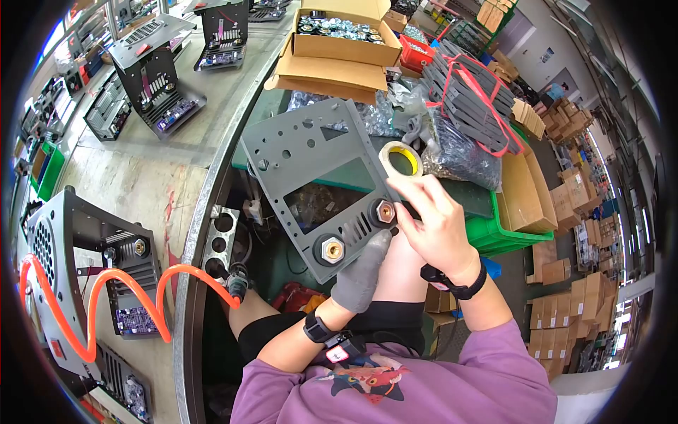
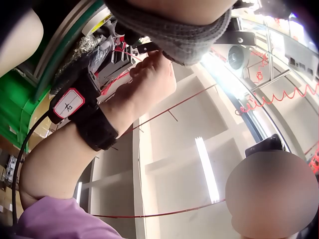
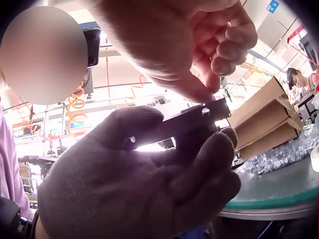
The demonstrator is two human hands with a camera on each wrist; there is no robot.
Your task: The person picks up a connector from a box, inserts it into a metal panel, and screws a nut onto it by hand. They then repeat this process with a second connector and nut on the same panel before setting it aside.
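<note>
A dark grey metal panel (image 1: 286, 177) with a large rectangular cutout and several round holes is held tilted over the person's lap. Two hex brass fittings sit along its lower edge, a left one (image 1: 329, 250) and a right one (image 1: 383, 212), each on a black round base. My left hand (image 1: 361, 277), in a grey glove, grips the lower edge near the right fitting; in the right wrist view its thumb and fingers (image 3: 214, 154) wrap the panel. My bare right hand (image 1: 439, 226) has bent fingers right at the panel's right edge by that fitting; I cannot tell if they pinch it.
A roll of tape (image 1: 400, 161) lies beyond the panel, near bagged parts (image 1: 462, 157) and an open carton (image 1: 346, 53) of small metal parts. A green crate (image 1: 510, 240) stands at right. On the left bench (image 1: 169, 162) are several housings and an orange coiled hose (image 1: 99, 283).
</note>
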